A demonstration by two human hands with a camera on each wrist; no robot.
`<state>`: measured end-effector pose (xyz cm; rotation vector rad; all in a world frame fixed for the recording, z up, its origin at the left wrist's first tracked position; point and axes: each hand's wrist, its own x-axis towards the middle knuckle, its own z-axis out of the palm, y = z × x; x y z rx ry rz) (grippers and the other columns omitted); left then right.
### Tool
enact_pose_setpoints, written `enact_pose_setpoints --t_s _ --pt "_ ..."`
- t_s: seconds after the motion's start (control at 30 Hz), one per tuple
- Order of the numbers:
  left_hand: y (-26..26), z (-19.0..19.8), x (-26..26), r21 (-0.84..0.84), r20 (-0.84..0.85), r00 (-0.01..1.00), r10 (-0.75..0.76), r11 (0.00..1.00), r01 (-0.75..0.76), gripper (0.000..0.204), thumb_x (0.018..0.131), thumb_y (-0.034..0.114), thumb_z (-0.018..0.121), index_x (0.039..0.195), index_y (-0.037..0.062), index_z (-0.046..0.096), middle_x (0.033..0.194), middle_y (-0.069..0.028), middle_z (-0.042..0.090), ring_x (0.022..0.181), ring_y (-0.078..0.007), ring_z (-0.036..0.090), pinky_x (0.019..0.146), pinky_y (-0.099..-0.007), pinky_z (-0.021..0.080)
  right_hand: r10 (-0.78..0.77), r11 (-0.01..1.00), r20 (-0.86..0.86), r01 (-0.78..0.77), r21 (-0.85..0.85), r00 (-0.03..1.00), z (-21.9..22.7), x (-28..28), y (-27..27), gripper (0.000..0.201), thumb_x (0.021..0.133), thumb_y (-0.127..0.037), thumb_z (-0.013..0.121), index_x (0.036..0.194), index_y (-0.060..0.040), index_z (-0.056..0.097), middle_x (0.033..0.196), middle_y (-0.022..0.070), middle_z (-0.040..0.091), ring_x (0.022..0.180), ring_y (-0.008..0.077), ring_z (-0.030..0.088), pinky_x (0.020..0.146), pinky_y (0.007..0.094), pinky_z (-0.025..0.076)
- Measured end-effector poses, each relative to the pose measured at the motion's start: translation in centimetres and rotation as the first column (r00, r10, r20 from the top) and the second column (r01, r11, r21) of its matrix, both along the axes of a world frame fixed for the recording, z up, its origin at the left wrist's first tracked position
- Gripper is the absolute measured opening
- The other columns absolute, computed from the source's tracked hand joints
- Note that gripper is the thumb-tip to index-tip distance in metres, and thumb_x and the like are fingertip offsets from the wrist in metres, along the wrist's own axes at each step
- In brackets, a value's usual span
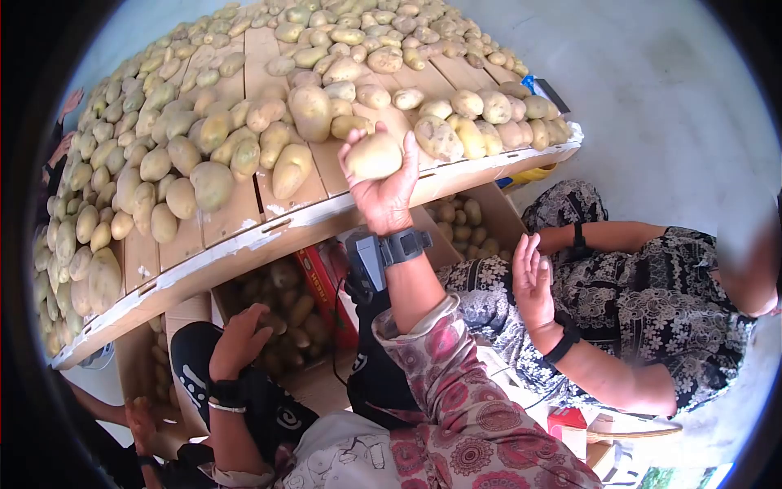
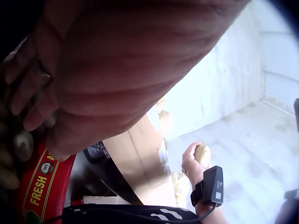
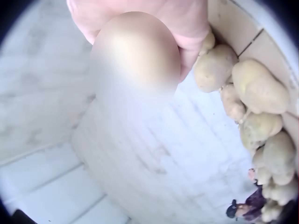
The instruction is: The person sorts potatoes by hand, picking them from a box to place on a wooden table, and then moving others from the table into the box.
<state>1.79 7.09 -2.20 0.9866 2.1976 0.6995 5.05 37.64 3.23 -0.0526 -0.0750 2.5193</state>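
Observation:
In the head view my right hand (image 1: 389, 196) holds a large pale potato (image 1: 375, 156) above the front edge of the table, its fingers and thumb round the sides. The right wrist view has the same potato (image 3: 135, 53) up close, partly blurred. My left hand (image 1: 238, 342) hangs lower, beside a box of potatoes (image 1: 301, 318) under the table edge. Its fingers are loosely extended and hold nothing; in the left wrist view the palm (image 2: 107, 79) fills the upper left, with a ring on one finger.
Potatoes (image 1: 213, 186) lie spread over the wooden slatted table (image 1: 326, 167). Below it stand a red printed carton (image 1: 326, 285) and another box of potatoes (image 1: 464, 224). At the right sits a person in a black floral dress (image 1: 619, 285), one hand (image 1: 533, 285) raised. Another person's hand (image 1: 142, 424) shows lower left.

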Motion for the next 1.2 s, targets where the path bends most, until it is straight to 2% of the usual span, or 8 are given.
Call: enact_pose_setpoints --t_s 0.43,0.5,0.57,0.63,0.83,1.07,1.13,1.2 --pt "2.2 1.4 -0.2 0.174 0.044 0.987 0.154 0.972 -0.159 0.032 0.086 0.024 0.052 0.110 0.0042 0.049 0.095 -0.0164 0.060 0.089 -0.0295 0.059 0.075 -0.0336 0.047 0.483 0.811 0.006 -0.450 0.374 0.876 0.2 -0.9 -8.2 0.018 0.082 -0.022 0.052 0.092 -0.0073 0.052 0.084 0.0123 0.056 0.075 0.0273 0.058 0.065 0.0382 0.049" --pt "2.1 1.5 -1.2 0.284 0.808 0.526 0.265 0.606 -0.743 0.041 0.094 0.039 0.037 0.114 0.0043 0.048 0.097 -0.0092 0.061 0.088 -0.0176 0.059 0.073 -0.0285 0.047 0.631 0.678 0.035 -0.573 0.461 0.775 -0.6 -1.2 -10.9 0.016 0.082 -0.019 0.052 0.088 -0.0044 0.054 0.079 0.0137 0.058 0.073 0.0262 0.060 0.065 0.0387 0.050" --pt "0.9 0.5 -2.5 0.495 0.827 0.288 -0.483 0.382 -0.780 0.053 0.095 0.048 0.028 0.119 0.0041 0.047 0.100 -0.0050 0.058 0.091 -0.0131 0.056 0.081 -0.0254 0.046 0.690 0.502 0.214 -0.670 0.547 0.691 -1.4 -1.3 -14.1 0.020 0.085 -0.019 0.048 0.085 -0.0002 0.053 0.079 0.0135 0.059 0.070 0.0245 0.061 0.062 0.0362 0.051" --pt "1.5 2.5 -1.1 0.335 0.937 0.347 -0.039 0.386 -0.860 0.046 0.095 0.044 0.032 0.113 0.0053 0.051 0.098 -0.0036 0.057 0.093 -0.0138 0.056 0.082 -0.0261 0.046 0.431 0.370 0.479 -0.634 0.679 0.764 -2.9 -1.5 -17.8 0.022 0.087 -0.020 0.047 0.079 -0.0001 0.054 0.075 0.0094 0.057 0.072 0.0157 0.058 0.066 0.0304 0.049" --pt "-0.6 -1.1 -2.8 0.309 0.949 0.310 -0.046 0.311 -0.899 0.029 0.093 0.032 0.040 0.100 0.0079 0.054 0.096 -0.0034 0.058 0.092 -0.0148 0.057 0.082 -0.0284 0.046 0.210 0.599 0.375 -0.422 0.680 0.903 -6.5 -2.7 -21.5 0.022 0.086 -0.018 0.045 0.075 -0.0004 0.053 0.074 0.0011 0.052 0.073 0.0087 0.047 0.071 0.0252 0.040" --pt "-1.4 -2.6 -3.6 0.258 0.946 0.299 0.126 0.268 -0.928 0.026 0.091 0.030 0.047 0.101 0.0068 0.054 0.095 -0.0028 0.056 0.092 -0.0146 0.056 0.081 -0.0286 0.046 0.089 0.522 0.398 -0.383 0.762 0.913 -6.6 -2.7 -22.0 0.029 0.090 -0.023 0.038 0.075 0.0004 0.049 0.076 0.0018 0.050 0.076 0.0087 0.044 0.071 0.0277 0.039" --pt "-0.6 -1.1 -1.9 0.635 0.583 0.721 0.373 0.345 -0.692 0.025 0.091 0.026 0.047 0.104 0.0057 0.053 0.098 -0.0037 0.055 0.094 -0.0148 0.055 0.083 -0.0282 0.045 0.186 0.692 0.423 -0.424 0.584 0.887 -6.6 -2.7 -22.2 0.029 0.090 -0.023 0.039 0.078 0.0006 0.050 0.076 0.0018 0.051 0.077 0.0089 0.045 0.073 0.0273 0.040" --pt "-0.8 -1.1 -2.7 0.408 0.869 0.472 0.150 0.323 -0.854 0.023 0.092 0.021 0.044 0.106 0.0051 0.052 0.103 -0.0048 0.053 0.097 -0.0144 0.053 0.085 -0.0277 0.044 0.030 0.559 0.351 -0.307 0.770 0.936 -8.0 -3.1 -21.9 0.028 0.090 -0.026 0.041 0.080 -0.0036 0.053 0.079 0.0005 0.051 0.078 0.0085 0.046 0.073 0.0270 0.040"
